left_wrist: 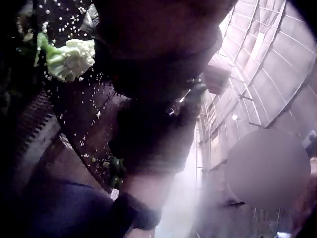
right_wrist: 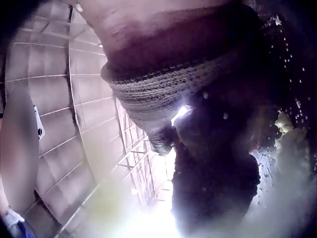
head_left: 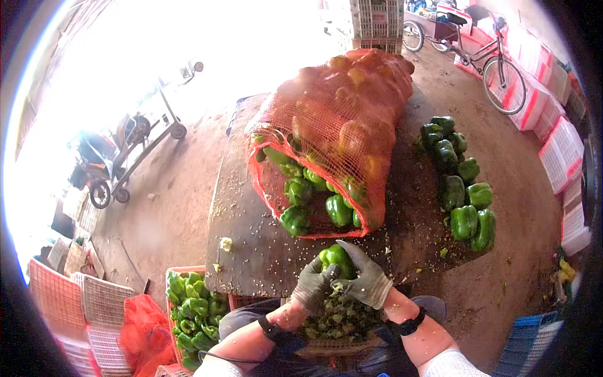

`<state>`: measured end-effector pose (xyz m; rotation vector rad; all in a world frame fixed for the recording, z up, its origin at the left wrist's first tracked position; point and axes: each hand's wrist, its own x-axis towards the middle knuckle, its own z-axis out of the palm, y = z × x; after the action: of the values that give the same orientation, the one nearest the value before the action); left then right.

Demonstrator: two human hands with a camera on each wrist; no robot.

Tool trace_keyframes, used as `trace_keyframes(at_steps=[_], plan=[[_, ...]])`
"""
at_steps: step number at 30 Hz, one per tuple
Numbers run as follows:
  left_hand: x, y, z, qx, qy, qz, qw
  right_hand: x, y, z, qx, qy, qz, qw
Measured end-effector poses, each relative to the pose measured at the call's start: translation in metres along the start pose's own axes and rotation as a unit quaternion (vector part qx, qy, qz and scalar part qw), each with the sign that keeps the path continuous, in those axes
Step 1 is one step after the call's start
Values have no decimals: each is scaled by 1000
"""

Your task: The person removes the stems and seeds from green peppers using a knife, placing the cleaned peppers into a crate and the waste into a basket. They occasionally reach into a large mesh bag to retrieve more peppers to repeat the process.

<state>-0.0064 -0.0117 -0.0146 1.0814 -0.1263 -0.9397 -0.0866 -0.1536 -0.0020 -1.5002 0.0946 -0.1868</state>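
Observation:
Both gloved hands hold one green pepper (head_left: 338,260) between them at the table's near edge, in the head view. The left hand (head_left: 314,288) grips its left side, fingers curled. On the other side the right hand (head_left: 367,281) has a finger stretched along the pepper and its thumb low, near the pepper's end. Dark shadow hides the pepper in both wrist views. The left wrist view shows the dark left hand (left_wrist: 153,124) and a pale seedy core (left_wrist: 74,59); the right wrist view shows the right hand (right_wrist: 213,144) under a ribbed cuff.
An orange mesh bag (head_left: 339,119) of peppers lies open toward the hands on the dark table (head_left: 251,251). Several loose peppers (head_left: 464,222) line the right side. A crate of peppers (head_left: 195,314) stands lower left. Cut scraps (head_left: 342,317) fill a container below the hands.

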Motion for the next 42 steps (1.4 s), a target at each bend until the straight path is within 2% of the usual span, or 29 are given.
trace_keyframes(at_steps=[3,5,7,8,11,12,15,16,19,20,21,22,24,25,26,27,28,30,31,32,33,35,36,37,39,40,42], plan=[[0,2,-5,48,-33,42,997,1,-3,-3,-67,21,-1,998],[0,13,4,190,-58,91,976,-3,2,-6,-95,28,-18,995],[6,6,6,249,-17,46,967,-5,16,-2,-111,20,-62,992],[7,8,4,218,-25,14,975,-7,6,0,-39,26,2,999],[17,-1,-12,179,-51,56,981,-1,11,-2,-149,32,-15,988],[19,-7,-14,133,-48,32,989,-1,6,0,-139,37,18,989],[16,0,-3,72,-43,15,996,2,5,1,-199,38,28,979],[15,0,-3,-16,-63,-43,997,1,2,3,-190,38,26,981],[15,5,-3,-121,-42,-122,984,3,-10,7,-173,40,32,984],[16,-4,-8,-90,-23,-109,990,2,-9,9,-214,55,-9,975],[34,-28,-34,-74,-26,-95,992,3,-17,9,-153,51,30,987],[32,-12,-19,25,39,-120,992,3,-5,4,-128,42,43,990],[28,-15,-25,91,-55,-33,994,5,16,3,-155,56,-21,986],[25,-7,-22,142,-99,18,985,3,27,1,-30,35,15,999],[21,1,-9,217,-125,21,968,9,36,-4,-67,51,7,996],[12,11,2,231,-145,16,962,3,38,-7,-87,41,-20,995],[17,-4,-16,131,-136,-113,976,-2,27,-6,-102,24,12,994],[16,-18,-34,111,-179,-172,962,-8,17,-3,-142,-2,42,989],[12,-2,-25,216,-206,-152,942,-11,17,-2,-169,-10,40,985],[7,15,-17,323,-232,-126,909,-12,8,1,-127,-16,100,987],[3,32,-8,420,-255,-98,866,-15,13,1,-122,-11,64,990],[2,39,-9,374,-285,-130,873,-20,10,4,-87,-23,148,985],[1,32,-14,315,-283,-161,892,-23,12,6,-77,-29,166,983],[-2,35,-16,255,-281,-192,905,-24,13,7,-70,-37,171,982],[-6,25,-24,240,-287,-214,902,-26,14,11,-52,-52,181,981],[-9,26,-25,204,-293,-223,907,-26,20,15,-109,-44,105,987],[-15,30,-26,128,-299,-241,915,-28,15,16,-45,-72,178,980]])
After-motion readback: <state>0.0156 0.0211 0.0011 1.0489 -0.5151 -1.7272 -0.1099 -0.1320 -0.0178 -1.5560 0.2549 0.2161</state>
